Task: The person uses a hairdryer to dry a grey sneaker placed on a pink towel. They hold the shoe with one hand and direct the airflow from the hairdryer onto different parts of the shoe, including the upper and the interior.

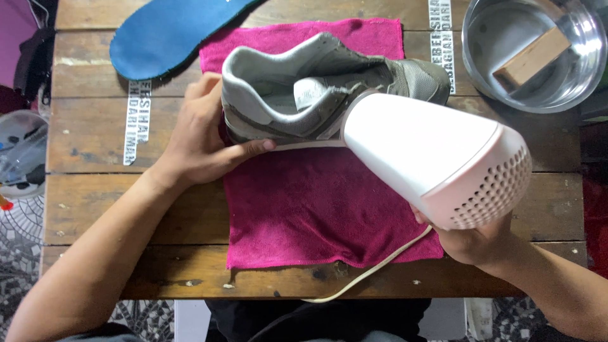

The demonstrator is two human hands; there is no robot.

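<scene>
A grey sneaker [354,76] lies on its side on a magenta cloth [316,202], its opening facing me. My left hand [199,136] grips the sneaker's heel, thumb along the sole. My right hand [472,240] holds a white hair dryer [437,155] from below; its nozzle points into the sneaker's opening, close to the tongue. A white cord [373,269] trails from the dryer over the cloth's near edge.
The wooden table [95,139] carries a blue insole [168,31] at the back left and a steel bowl [579,76] with a wooden brush block [532,57] at the back right. A clear plastic container [22,152] stands off the left edge.
</scene>
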